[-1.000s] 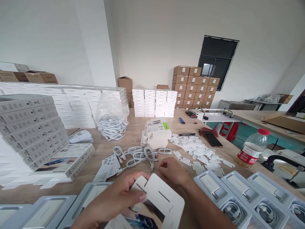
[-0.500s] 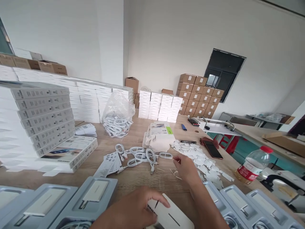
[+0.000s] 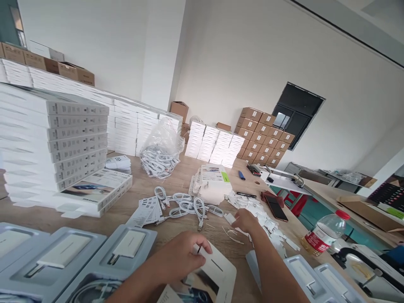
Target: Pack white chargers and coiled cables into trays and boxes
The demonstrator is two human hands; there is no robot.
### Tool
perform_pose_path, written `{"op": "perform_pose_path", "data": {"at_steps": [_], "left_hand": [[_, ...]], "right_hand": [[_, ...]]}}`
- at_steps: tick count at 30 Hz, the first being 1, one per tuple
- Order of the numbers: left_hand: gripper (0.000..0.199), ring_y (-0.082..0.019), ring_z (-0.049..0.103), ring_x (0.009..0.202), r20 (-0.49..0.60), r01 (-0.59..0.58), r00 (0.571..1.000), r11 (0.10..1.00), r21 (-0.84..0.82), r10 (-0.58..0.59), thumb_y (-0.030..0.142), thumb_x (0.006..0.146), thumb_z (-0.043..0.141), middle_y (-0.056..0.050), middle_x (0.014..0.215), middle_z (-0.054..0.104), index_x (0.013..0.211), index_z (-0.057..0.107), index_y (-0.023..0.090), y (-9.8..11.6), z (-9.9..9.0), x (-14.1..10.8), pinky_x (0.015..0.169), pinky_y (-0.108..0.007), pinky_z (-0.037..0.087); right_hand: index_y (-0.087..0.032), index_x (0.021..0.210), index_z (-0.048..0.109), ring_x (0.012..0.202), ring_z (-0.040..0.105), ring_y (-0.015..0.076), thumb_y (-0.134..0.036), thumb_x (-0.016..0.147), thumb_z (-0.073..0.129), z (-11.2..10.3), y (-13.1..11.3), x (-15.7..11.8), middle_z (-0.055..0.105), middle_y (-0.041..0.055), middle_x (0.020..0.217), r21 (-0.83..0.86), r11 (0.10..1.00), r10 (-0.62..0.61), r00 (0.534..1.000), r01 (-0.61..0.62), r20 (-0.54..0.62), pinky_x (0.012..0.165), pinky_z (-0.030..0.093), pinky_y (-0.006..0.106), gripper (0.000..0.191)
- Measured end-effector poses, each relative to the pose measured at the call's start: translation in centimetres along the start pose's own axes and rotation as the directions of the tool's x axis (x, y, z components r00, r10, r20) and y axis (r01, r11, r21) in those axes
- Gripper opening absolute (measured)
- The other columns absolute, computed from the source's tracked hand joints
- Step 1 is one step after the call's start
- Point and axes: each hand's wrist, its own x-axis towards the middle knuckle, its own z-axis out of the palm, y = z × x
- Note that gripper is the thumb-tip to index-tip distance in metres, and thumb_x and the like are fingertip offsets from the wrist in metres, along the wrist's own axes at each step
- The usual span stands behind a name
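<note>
Low in the middle, my left hand (image 3: 184, 254) pinches the top flap of a white printed box (image 3: 221, 273), thumb and fingers near a dark slot. My right hand (image 3: 246, 221) is closed at the left edge of a heap of white paper pieces (image 3: 268, 227); a small white piece shows at its fingertips. Coiled white cables (image 3: 186, 205) lie beyond my hands. Fanned printed leaflets (image 3: 147, 211) rest left of the cables, and flattened cartons (image 3: 211, 185) are stacked behind them.
Grey trays with white devices (image 3: 126, 248) line the front left, others (image 3: 303, 273) the front right. Tall box stacks (image 3: 78, 143) stand left. A bag of cables (image 3: 160, 155) sits farther back. A phone (image 3: 276, 206) and red-capped bottle (image 3: 326, 231) are at right.
The view has tilted and shifted. The white box shows more of its printed face under my left hand. My right hand now has a small white piece at its fingertips.
</note>
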Motion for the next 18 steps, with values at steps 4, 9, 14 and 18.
{"op": "perform_pose_path", "data": {"at_steps": [4, 9, 14, 18], "left_hand": [[0.026, -0.019, 0.060, 0.070, -0.031, 0.035, 0.999, 0.999, 0.016, -0.034, 0.033, 0.076, 0.059, -0.001, 0.085, 0.066, 0.094, 0.077, 0.029, 0.1, -0.1, 0.1, 0.062, -0.027, 0.039], [0.031, -0.019, 0.059, 0.072, -0.055, 0.067, 0.997, 0.993, 0.100, -0.062, 0.045, 0.082, 0.052, 0.000, 0.077, 0.066, 0.090, 0.074, 0.024, 0.8, -0.8, 0.2, 0.062, -0.026, 0.038], [0.044, -0.022, 0.058, 0.082, -0.102, 0.087, 0.992, 0.989, 0.116, -0.075, 0.064, 0.082, 0.051, -0.001, 0.089, 0.067, 0.090, 0.069, 0.024, 0.4, -0.6, 0.7, 0.069, -0.027, 0.037], [0.041, -0.017, 0.048, 0.067, -0.091, 0.031, 0.996, 0.990, 0.135, -0.019, 0.058, 0.087, 0.046, 0.003, 0.067, 0.050, 0.069, 0.054, 0.022, 0.1, -0.2, 1.3, 0.061, -0.026, 0.029]], "right_hand": [[-0.021, 0.078, 0.067, 0.095, 0.066, 0.0257, -0.014, 0.067, 0.069, -0.1, 0.3, -0.8, 0.074, 0.0032, 0.088, 0.103, 0.994, -0.029, 0.996, 0.037, -0.081, 0.084, 0.042, 0.039, 0.014], [-0.022, 0.086, 0.064, 0.086, 0.065, 0.0190, -0.027, 0.082, 0.058, -1.2, -0.3, -2.3, 0.072, 0.0016, 0.089, 0.365, 0.901, -0.202, 0.972, 0.232, -0.121, 0.080, 0.046, 0.032, 0.009], [-0.020, 0.081, 0.065, 0.076, 0.059, 0.0157, -0.036, 0.075, 0.072, -2.0, -1.7, -4.1, 0.065, -0.0010, 0.080, 0.792, 0.483, -0.634, 0.773, 0.374, 0.022, 0.074, 0.044, 0.028, 0.019], [-0.020, 0.083, 0.068, 0.075, 0.056, 0.0136, -0.038, 0.075, 0.075, -2.0, -3.1, -5.2, 0.062, -0.0023, 0.078, 0.800, 0.472, -0.753, 0.641, 0.370, 0.147, 0.074, 0.043, 0.027, 0.021]]}}
